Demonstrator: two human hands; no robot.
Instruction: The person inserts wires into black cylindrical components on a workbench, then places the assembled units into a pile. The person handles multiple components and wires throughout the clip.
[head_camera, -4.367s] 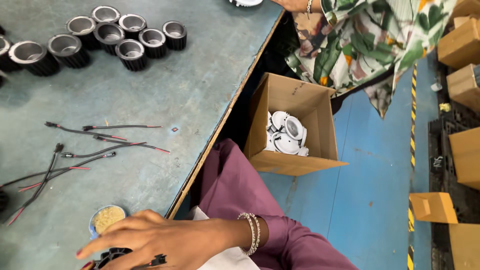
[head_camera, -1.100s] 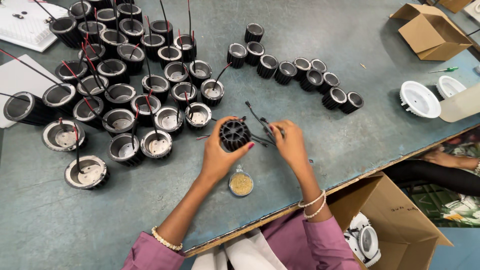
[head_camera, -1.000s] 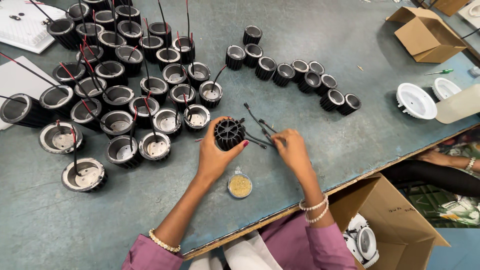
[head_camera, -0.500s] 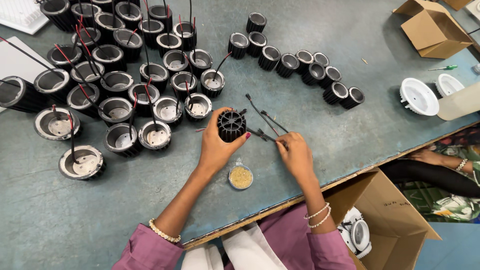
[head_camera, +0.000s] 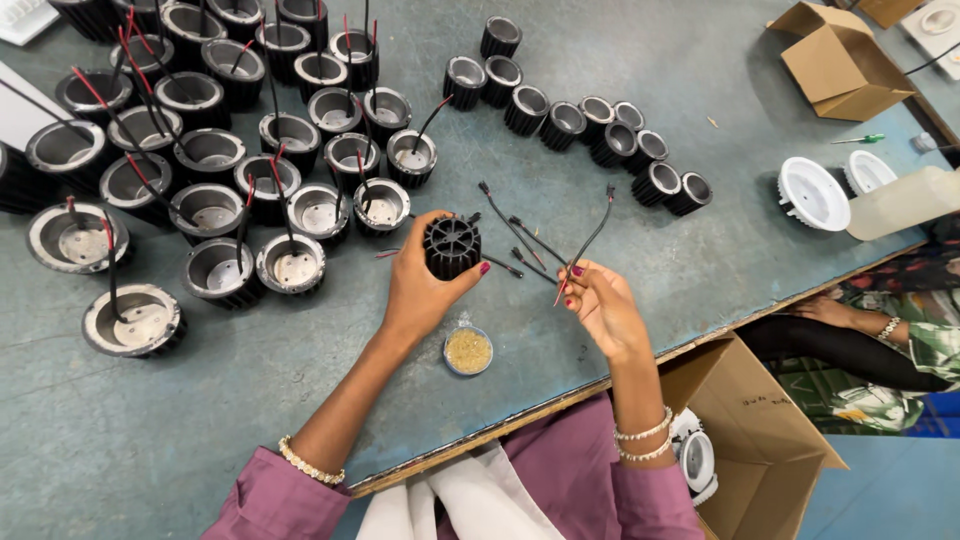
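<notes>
Wired black housings (head_camera: 210, 160) crowd the upper left of the grey-green table (head_camera: 700, 60). At centre, the left hand (head_camera: 420, 290) wraps its fingers around a black finned heat sink (head_camera: 452, 246), resting on the table. Just right, the right hand (head_camera: 600, 305) pinches a thin black wire (head_camera: 590, 240) between its fingertips. A small dish of screws (head_camera: 468, 350) sits below.

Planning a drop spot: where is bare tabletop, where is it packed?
Bare: the near-left table below the wired housings, and the stretch between the empty-housing row and the cardboard box. Packed: far left, and around the left hand.
</notes>
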